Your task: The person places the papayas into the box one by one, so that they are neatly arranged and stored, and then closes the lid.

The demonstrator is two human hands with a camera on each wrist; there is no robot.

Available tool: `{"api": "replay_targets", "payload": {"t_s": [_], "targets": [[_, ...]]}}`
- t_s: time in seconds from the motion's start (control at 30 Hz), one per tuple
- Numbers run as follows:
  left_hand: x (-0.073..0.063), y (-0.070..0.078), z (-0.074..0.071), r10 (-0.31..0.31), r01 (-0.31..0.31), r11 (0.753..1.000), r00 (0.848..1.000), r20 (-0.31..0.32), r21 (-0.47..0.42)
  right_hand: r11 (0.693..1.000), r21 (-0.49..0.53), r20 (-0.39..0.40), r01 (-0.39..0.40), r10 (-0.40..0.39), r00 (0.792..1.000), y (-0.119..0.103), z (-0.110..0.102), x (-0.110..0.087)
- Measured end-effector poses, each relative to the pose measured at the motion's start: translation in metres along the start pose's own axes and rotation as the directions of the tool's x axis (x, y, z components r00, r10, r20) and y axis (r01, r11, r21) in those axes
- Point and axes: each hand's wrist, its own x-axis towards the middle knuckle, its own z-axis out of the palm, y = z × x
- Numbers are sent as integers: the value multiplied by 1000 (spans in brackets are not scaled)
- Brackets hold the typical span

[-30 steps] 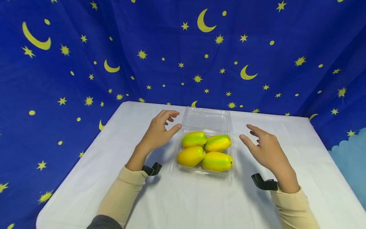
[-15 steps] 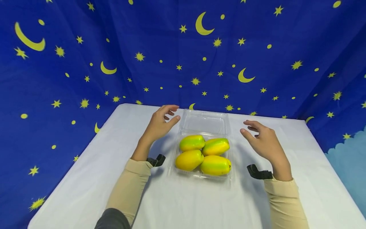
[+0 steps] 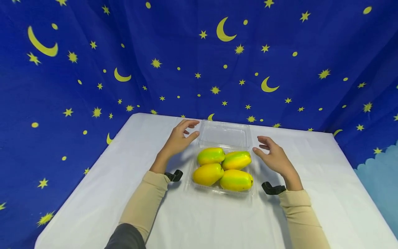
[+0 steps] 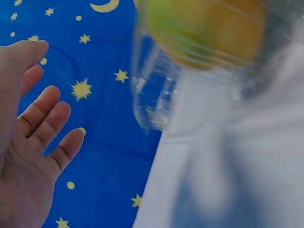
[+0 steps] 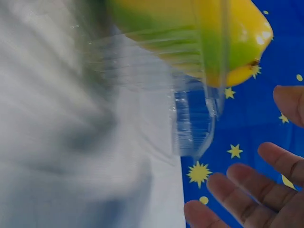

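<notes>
A clear plastic clamshell box (image 3: 203, 187) lies opened on the white table, its lid (image 3: 225, 135) folded back to the far side. Several plump papaya-like fruits (image 3: 237, 180), yellow with green patches, fill its base in two rows. To the left of the lid, my left hand (image 3: 180, 139) hovers with fingers relaxed and thumb apart. My right hand (image 3: 274, 156) is held up in the same way just right of the box. Both wrist views show a gap between the hand and the box wall (image 4: 159, 95), and neither hand holds anything.
White cloth covers the table (image 3: 217, 224). Behind and to the left hangs a blue curtain (image 3: 174, 79) with yellow moons and stars. A light blue patch (image 3: 379, 186) shows at the right. Each wrist wears a black camera mount (image 3: 273, 188).
My right hand has moved left, closer to the box. My left hand has shifted slightly right towards the lid. The box and fruits stay in place while the head view shifts a little.
</notes>
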Motion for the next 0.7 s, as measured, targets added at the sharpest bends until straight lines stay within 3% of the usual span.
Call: {"api": "replay_targets", "payload": {"t_s": [0.2,0.43,0.53,0.7], "targets": [[-4,-12,6,-117,116,993,991,61,25,1000,-8,56,-21,21,998,5,8,2],[-6,-16,11,-273,258,961,941,200,96,999,39,82,8,-12,997,15,19,6],[-7,-19,14,-283,265,958,933,224,106,998,57,92,26,-31,995,17,21,7],[-6,-23,19,-252,235,967,934,252,97,996,70,100,48,-55,993,20,22,7]]}}
